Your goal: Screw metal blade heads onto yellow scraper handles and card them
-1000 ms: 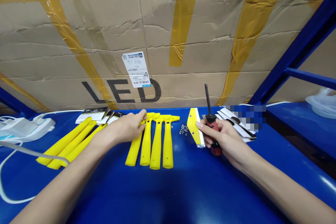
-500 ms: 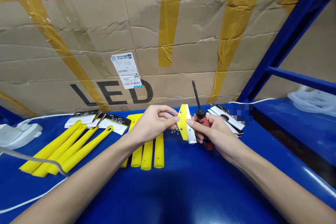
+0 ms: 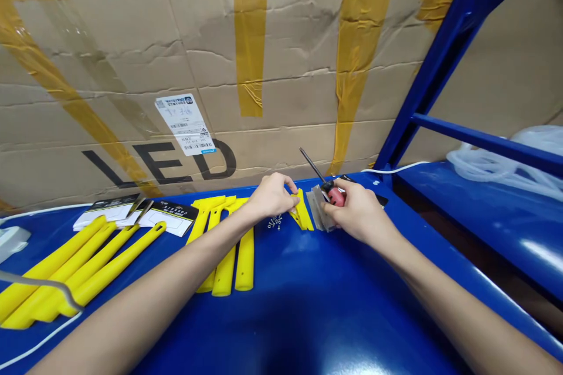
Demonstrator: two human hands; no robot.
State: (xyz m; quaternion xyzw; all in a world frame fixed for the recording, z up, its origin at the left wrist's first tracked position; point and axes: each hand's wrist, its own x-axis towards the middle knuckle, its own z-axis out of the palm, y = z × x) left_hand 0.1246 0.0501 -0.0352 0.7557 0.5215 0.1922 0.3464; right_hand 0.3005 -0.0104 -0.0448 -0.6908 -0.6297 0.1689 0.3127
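My left hand is closed, its fingertips pinching a small yellow plate low over the blue table. In the fingers of my right hand is a screwdriver with a red handle, its dark shaft pointing up and left. The same hand's thumb and fingers touch grey metal blades, slightly apart from the yellow plate. Small screws lie loose under my left hand. To its left are several yellow handles, partly covered by my forearm.
More yellow handles lie at the left with black-and-white printed cards behind them. A large taped carton stands along the back. A blue metal frame rises at the right. A grey cable crosses the left side.
The yellow plate and the metal blade, held together before, are now apart, the plate at my left hand and metal at my right. The view has shifted to the right.
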